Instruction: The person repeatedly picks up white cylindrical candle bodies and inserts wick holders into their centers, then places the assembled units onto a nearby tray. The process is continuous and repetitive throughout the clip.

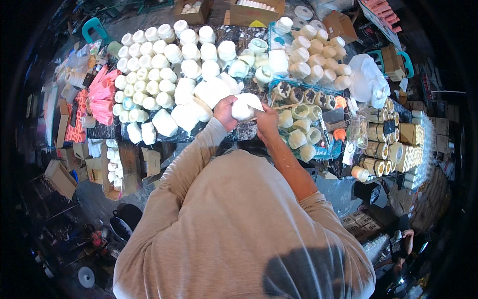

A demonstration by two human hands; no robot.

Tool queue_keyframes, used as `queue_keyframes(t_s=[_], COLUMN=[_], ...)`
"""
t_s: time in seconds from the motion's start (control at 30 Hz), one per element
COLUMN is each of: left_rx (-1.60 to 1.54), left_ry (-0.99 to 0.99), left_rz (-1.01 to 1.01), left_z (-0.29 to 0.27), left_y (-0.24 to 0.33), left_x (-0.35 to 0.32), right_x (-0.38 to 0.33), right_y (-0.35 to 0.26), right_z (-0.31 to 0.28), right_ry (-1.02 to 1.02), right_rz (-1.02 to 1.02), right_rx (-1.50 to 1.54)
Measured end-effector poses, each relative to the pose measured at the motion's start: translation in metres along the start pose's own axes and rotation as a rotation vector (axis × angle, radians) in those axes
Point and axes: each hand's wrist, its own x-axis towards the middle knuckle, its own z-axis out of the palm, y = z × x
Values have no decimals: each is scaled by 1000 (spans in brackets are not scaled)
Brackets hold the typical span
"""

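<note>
Over the table's front edge, my left hand (227, 113) is closed around the side of a white rounded piece (243, 108), which looks like wax. My right hand (268, 121) is closed at the piece's right side, its fingers near the edge. Beside those fingers a thin tan stick (285, 106) points right; whether I grip it cannot be made out. Just beyond my left hand lie large bright white lumps (211, 92), overexposed. Pale hollow cups (298, 124) stand close to my right hand.
Rows of white cylinders (154, 61) cover the table's left part. More cream cylinders (318, 52) stand at the far right, near a clear plastic bag (368, 79). Pink wrapped bundles (102, 97) lie at the left. Cardboard boxes (122, 172) stand below the table's left front edge.
</note>
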Motion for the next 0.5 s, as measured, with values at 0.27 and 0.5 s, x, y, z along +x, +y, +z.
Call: queue_keyframes(t_s=[0.27,0.5], left_rx=[379,442], left_ry=[17,118], left_rz=[-322,-63], left_z=[-7,2], left_y=[13,8], left_x=[22,56], right_x=[6,73], right_y=[1,-2], right_z=[-14,-19], right_ry=[-376,-261], right_rz=[562,563], right_rx=[665,510])
